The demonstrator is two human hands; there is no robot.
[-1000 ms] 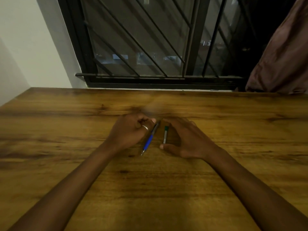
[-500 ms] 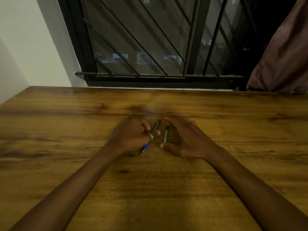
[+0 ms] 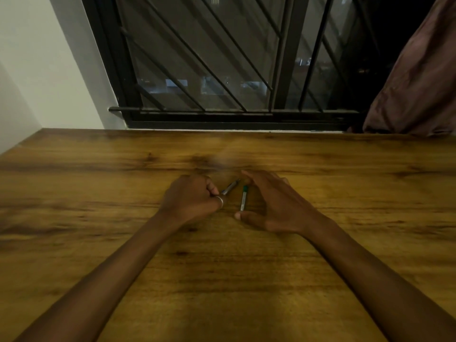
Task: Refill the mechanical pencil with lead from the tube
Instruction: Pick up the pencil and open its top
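My left hand (image 3: 192, 201) is closed over the mechanical pencil (image 3: 230, 187) on the wooden table (image 3: 222, 280). Only the pencil's grey upper end sticks out past my fingers toward the window; its blue barrel is hidden under the hand. Just to the right lies the lead tube (image 3: 244, 198), thin and clear with a green cap at its far end. My right hand (image 3: 274, 206) curves around the tube with the fingers beyond it and the thumb tip just in front of its near end. Whether the thumb touches the tube is unclear.
A barred dark window (image 3: 222, 70) runs along the table's far edge. A brownish curtain (image 3: 419, 82) hangs at the far right. A white wall (image 3: 49, 70) meets the table at the left.
My left hand has slid over the pencil and closed on it, hiding the blue barrel and tip. The pencil has turned a little clockwise. My right hand and the tube have barely moved.
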